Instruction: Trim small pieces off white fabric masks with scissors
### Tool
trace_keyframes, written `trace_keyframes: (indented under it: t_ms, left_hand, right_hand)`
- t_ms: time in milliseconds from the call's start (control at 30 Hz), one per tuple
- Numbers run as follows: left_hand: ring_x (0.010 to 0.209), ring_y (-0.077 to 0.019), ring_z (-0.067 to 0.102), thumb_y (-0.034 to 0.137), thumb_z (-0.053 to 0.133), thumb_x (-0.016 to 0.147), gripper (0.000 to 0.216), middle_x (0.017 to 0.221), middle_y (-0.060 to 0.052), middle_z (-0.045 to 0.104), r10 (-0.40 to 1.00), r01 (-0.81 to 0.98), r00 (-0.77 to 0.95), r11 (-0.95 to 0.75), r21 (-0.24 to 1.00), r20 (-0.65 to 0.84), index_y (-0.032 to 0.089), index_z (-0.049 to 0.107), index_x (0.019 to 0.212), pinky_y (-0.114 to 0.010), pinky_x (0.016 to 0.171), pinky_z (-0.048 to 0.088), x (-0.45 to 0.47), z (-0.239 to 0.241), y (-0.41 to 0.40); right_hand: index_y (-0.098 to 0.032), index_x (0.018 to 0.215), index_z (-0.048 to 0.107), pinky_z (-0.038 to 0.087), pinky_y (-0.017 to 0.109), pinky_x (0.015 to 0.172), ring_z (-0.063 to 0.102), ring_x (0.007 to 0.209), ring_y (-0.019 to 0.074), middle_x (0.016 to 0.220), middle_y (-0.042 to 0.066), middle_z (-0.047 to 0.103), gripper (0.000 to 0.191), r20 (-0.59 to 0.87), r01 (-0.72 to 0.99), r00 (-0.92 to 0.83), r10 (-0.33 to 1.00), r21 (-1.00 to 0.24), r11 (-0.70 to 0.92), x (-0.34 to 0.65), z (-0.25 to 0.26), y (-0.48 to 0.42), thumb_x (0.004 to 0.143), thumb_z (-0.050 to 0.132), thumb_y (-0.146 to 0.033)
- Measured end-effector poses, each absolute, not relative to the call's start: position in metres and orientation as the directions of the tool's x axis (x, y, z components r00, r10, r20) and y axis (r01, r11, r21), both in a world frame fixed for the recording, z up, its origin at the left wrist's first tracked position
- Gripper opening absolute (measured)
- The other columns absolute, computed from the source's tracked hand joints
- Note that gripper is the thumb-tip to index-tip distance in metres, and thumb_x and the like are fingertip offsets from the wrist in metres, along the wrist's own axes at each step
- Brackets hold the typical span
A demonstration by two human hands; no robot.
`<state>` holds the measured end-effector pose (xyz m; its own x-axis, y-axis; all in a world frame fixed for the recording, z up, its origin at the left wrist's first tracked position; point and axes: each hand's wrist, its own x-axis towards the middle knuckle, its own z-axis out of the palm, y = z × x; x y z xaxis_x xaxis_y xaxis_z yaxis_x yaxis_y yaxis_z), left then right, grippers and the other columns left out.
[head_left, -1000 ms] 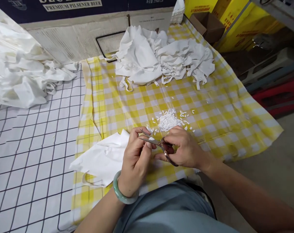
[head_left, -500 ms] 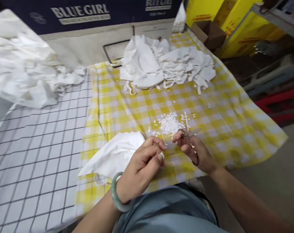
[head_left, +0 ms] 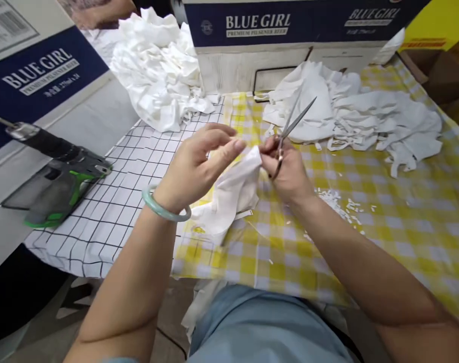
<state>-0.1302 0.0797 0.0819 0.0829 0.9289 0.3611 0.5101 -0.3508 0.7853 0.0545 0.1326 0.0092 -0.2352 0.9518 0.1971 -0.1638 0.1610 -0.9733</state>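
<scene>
My right hand (head_left: pixel 288 169) grips a pair of scissors (head_left: pixel 295 121), blades spread a little and pointing up and away. Its fingertips also meet the raised corner of a white cloth piece (head_left: pixel 233 194), which hangs down towards the checked cover. Just left of that corner is my left hand (head_left: pixel 199 166), a green bangle on its wrist. Its fingers are curved with the thumb stretched out, and I see nothing held between them. Small white clippings (head_left: pixel 333 201) lie scattered beyond my right forearm.
A heap of white cloth pieces (head_left: pixel 308 106) lies at the back right, another white pile (head_left: pixel 157 70) at the back left. A cordless drill (head_left: pixel 59 156) stands at the left by a Blue Girl carton (head_left: pixel 44 75). A second carton (head_left: pixel 229 65) borders the back.
The view has swung left, bringing the drill and left carton into sight. Both hands have moved up, and the white cloth has been lifted off the table at one corner. The scissors now point away.
</scene>
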Motion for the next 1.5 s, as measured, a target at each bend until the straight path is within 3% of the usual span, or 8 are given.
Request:
trace_keyframes:
  t_ms: [167,367,467,600,833,1067,1300,1500]
  left_hand:
    - [0.066,-0.0165,0.050,0.036,0.058,0.092,0.025,0.071,-0.001,0.054,0.988,0.839,-0.110,0.035,0.543,0.106,0.019,0.054,0.073,-0.031,0.060,0.041,-0.172,0.031,0.011]
    - [0.101,-0.0266,0.052,0.029,0.063,0.090,0.029,0.109,-0.013,0.058,0.955,0.841,0.151,-0.260,0.475,0.255,0.016,0.056,0.115,-0.042,0.086,0.046,-0.136,-0.013,-0.035]
    - [0.094,-0.0288,0.052,0.030,0.061,0.090,0.018,0.104,-0.012,0.061,0.945,0.871,0.256,-0.317,0.377,0.202,0.016,0.061,0.101,-0.045,0.080,0.045,-0.113,-0.021,-0.027]
    - [0.081,-0.0270,0.053,0.035,0.053,0.094,0.025,0.084,-0.010,0.059,0.973,0.828,0.222,-0.220,0.516,0.060,0.016,0.056,0.078,-0.042,0.073,0.046,-0.097,-0.025,-0.019]
    - [0.070,-0.0175,0.055,0.030,0.041,0.099,0.017,0.078,-0.002,0.057,0.995,0.553,0.026,0.064,0.831,-0.094,0.019,0.049,0.089,-0.031,0.067,0.045,-0.100,-0.013,-0.016]
    - [0.074,-0.0185,0.050,0.025,0.050,0.090,0.016,0.078,-0.003,0.053,0.993,0.535,0.082,0.027,0.844,-0.084,0.020,0.047,0.076,-0.034,0.071,0.041,-0.092,-0.010,-0.014]
    - [0.048,-0.0035,0.030,0.040,0.059,0.092,0.025,0.066,0.006,0.044,0.940,-0.330,0.167,0.337,0.882,-0.296,0.018,0.050,0.085,-0.018,0.046,0.023,-0.101,0.044,-0.003]
    - [0.051,-0.0065,0.031,0.041,0.059,0.092,0.026,0.060,0.004,0.039,0.912,-0.148,0.235,0.376,0.915,-0.337,0.017,0.068,0.090,-0.020,0.046,0.022,-0.111,0.045,-0.009]
  right_hand:
    - [-0.024,0.086,0.048,0.048,0.035,0.085,0.059,0.083,0.0153,0.095,0.001,0.063,0.025,0.326,0.136,0.035,0.945,-0.938,0.318,0.080,-0.003,0.146,0.074,0.070,-0.019]
    - [-0.023,0.087,0.051,0.049,0.032,0.076,0.058,0.080,0.0149,0.094,0.001,0.062,0.023,0.085,0.168,-0.281,0.956,-0.976,0.137,0.075,-0.007,0.094,0.076,0.072,-0.026]
    - [-0.023,0.087,0.051,0.049,0.031,0.074,0.059,0.079,0.0144,0.094,0.001,0.062,0.024,-0.049,0.148,-0.399,0.915,-0.989,0.012,0.071,-0.013,0.078,0.077,0.072,-0.028]
    - [-0.023,0.085,0.049,0.050,0.034,0.082,0.060,0.085,0.0163,0.093,0.002,0.062,0.026,-0.045,0.148,-0.397,0.917,-0.989,0.015,0.081,-0.018,0.069,0.077,0.073,-0.029]
    - [-0.024,0.091,0.048,0.046,0.037,0.096,0.061,0.105,0.0192,0.114,0.005,0.064,0.023,-0.006,0.214,-0.540,0.841,-0.968,0.131,0.085,-0.020,0.055,0.078,0.065,-0.016]
    - [-0.025,0.090,0.047,0.046,0.038,0.096,0.062,0.108,0.0203,0.111,0.004,0.064,0.022,0.033,0.160,-0.472,0.881,-0.979,0.123,0.084,-0.026,0.059,0.078,0.063,-0.015]
    - [-0.024,0.090,0.051,0.048,0.030,0.084,0.061,0.092,0.0167,0.097,0.000,0.063,0.025,0.116,-0.012,-0.551,0.826,-0.991,0.130,0.062,0.000,0.068,0.073,0.064,-0.010]
    - [-0.021,0.083,0.053,0.043,0.024,0.065,0.053,0.071,0.0112,0.079,-0.003,0.055,0.021,0.099,-0.189,-0.541,0.835,-0.982,-0.006,0.059,0.023,0.098,0.070,0.068,-0.014]
